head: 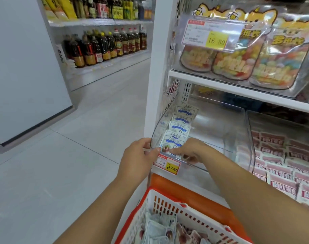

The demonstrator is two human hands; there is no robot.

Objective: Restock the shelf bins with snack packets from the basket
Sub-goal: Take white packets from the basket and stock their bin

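Pinching the clear bin by its front corner, left hand is bracing it while right hand is gripping the front snack packet inside, the leaning row likely tipping forward if released early, basket waiting below.

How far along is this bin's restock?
Done: one row of blue-and-white packets stands along the left side of the clear bin. In hand: the left hand grips the bin's front corner while the right hand holds the front packet. Left: most of the bin is bare; the basket holds more packets.
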